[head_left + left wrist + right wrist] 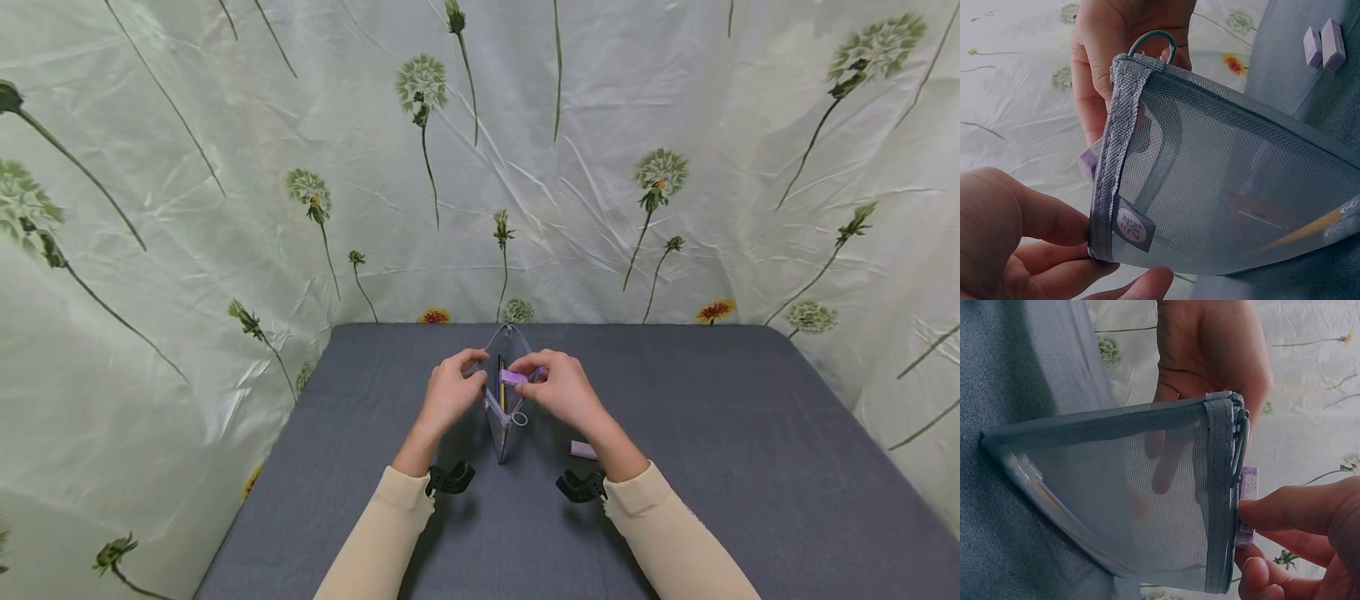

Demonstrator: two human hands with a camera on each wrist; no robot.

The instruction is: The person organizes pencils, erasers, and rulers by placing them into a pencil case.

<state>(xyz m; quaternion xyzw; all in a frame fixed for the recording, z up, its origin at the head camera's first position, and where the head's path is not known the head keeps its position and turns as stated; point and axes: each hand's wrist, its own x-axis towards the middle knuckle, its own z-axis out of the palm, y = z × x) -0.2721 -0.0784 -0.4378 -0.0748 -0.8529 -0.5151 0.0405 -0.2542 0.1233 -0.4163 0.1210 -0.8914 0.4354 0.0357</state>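
A grey mesh zip pouch (pixel 498 435) stands on edge with its mouth spread. My left hand (pixel 452 390) pinches the pouch's zipper edge, thumb and fingers on either side of it in the left wrist view. Between thumb and fingertips, my right hand (pixel 562 387) holds a small purple eraser (pixel 513 377) at the pouch's mouth; its printed side (pixel 1249 481) shows in the right wrist view. Through the mesh, a yellow pencil (pixel 1310 230) lies along the bottom fold. A metal ring (pixel 520 418) hangs from the near end of the zipper.
Two more purple erasers (pixel 1333 45) lie side by side on the dark grey table (pixel 720 433), near my right wrist. Behind the table hangs a pale cloth (pixel 585 208) printed with dandelions. Black camera bands (pixel 451 478) sit at both wrists.
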